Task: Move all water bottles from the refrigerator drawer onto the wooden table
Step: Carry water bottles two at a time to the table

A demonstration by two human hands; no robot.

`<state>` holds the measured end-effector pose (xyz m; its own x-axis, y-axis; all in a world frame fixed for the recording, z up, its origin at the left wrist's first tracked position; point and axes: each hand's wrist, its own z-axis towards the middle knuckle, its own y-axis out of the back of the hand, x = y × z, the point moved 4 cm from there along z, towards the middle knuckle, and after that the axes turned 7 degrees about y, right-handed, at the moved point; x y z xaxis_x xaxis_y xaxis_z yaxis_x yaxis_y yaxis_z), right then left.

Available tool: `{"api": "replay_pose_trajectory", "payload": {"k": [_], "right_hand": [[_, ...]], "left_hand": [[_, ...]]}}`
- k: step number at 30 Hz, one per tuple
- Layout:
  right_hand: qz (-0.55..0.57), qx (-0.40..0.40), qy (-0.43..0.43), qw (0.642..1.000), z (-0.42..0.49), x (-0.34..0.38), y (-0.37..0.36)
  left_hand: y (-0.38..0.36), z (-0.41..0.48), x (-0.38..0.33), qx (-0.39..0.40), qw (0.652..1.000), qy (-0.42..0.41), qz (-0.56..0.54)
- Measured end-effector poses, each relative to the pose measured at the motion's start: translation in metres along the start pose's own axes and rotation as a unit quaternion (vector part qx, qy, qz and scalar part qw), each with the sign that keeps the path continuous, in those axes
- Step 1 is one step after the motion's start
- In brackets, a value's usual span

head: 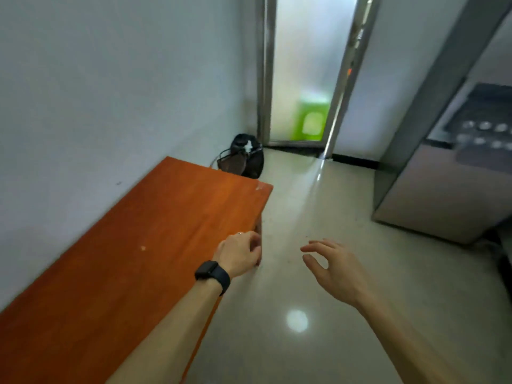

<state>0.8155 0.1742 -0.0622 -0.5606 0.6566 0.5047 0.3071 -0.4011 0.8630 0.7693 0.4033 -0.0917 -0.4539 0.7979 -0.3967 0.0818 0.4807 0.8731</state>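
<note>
Presently, both bare hands are held out in front of the person above the pale glossy tiled floor (318,217). The left hand (241,252), with a black smartwatch (212,273) strapped at the wrist and a thin ring (240,233) on one finger, is seen at the right edge of the long orange-brown wooden table (133,245), close to the table's far right corner; its fingers are curled loosely inward and nothing is gripped in them. Whether the table edge is touched cannot be told. The right hand (336,268) is held apart from the table, over the floor, with fingers spread and slightly bent; nothing is held by it.

The table is set along the plain white wall (110,79), and no objects are seen on its top. Beyond the table's far end, a dark wire waste bin lined with a black bag (245,159) is placed in the room's corner, beside a frosted glass door in a metal frame (304,70).

At the right edge of the view, a grey metallic refrigerator (443,189) is seen, well apart from the table. In its opened drawer, several round pale bottle caps (484,133) are made out, blurred, so the water bottles are located there.
</note>
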Motion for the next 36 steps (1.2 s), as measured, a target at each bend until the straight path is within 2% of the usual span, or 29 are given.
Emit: {"api": "replay_pose_trajectory", "payload": {"k": [7, 10, 17, 25, 32, 36], "right_hand": [[0.014, -0.146, -0.117, 0.982, -0.055, -0.158, 0.129], [-0.001, -0.185, -0.162, 0.969, -0.067, -0.212, 0.177], [-0.027, -0.255, -0.199, 0.946, -0.039, -0.336, 0.286], [-0.036, -0.288, -0.24, 0.926, 0.016, -0.469, 0.394], [0.02, -0.287, -0.288, 0.914, 0.039, -0.586, 0.425], [0.043, -0.276, -0.285, 0.917, 0.058, -0.657, 0.445]], "left_hand": [[-0.023, 0.058, -0.244, -0.004, 0.982, -0.19, 0.008], [-0.034, 0.086, -0.332, -0.002, 0.969, -0.247, -0.008], [-0.063, 0.171, -0.51, 0.017, 0.936, -0.349, -0.03], [-0.087, 0.283, -0.677, 0.057, 0.916, -0.394, -0.044], [-0.126, 0.361, -0.769, 0.1, 0.913, -0.394, -0.03], [-0.152, 0.403, -0.822, 0.114, 0.916, -0.385, -0.022]]}}
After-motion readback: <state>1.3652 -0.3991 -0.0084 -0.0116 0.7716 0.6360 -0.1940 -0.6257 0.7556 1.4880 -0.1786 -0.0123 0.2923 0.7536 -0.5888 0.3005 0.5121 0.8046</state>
